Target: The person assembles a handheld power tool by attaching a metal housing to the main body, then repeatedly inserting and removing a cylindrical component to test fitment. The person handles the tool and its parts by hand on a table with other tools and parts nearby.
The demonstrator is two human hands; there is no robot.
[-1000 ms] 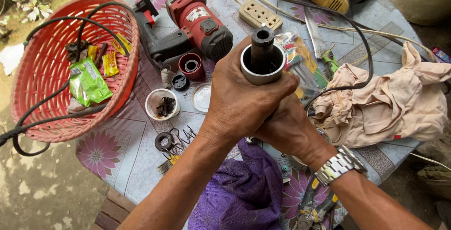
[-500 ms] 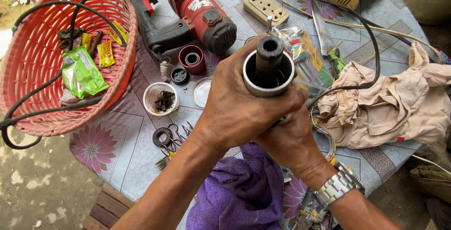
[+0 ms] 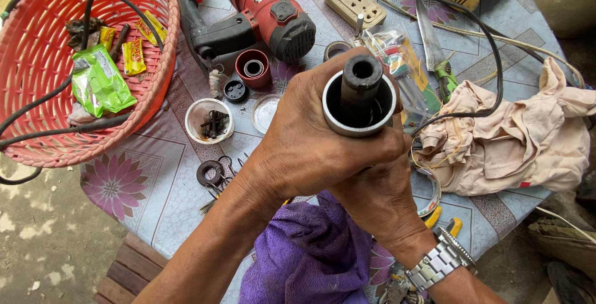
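two hands point(image 3: 323, 149), one basket point(image 3: 158, 86), two cloths point(image 3: 515, 142)

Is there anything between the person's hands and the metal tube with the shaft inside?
Nothing visible. The left hand wraps directly around the metal tube, and the right hand grips just below it. The dark shaft stands inside the open top.

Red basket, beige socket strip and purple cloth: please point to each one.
red basket point(image 3: 162, 62), head view, on its right rim.
beige socket strip point(image 3: 356, 1), head view, on its top face.
purple cloth point(image 3: 307, 257), head view, on its middle folds.
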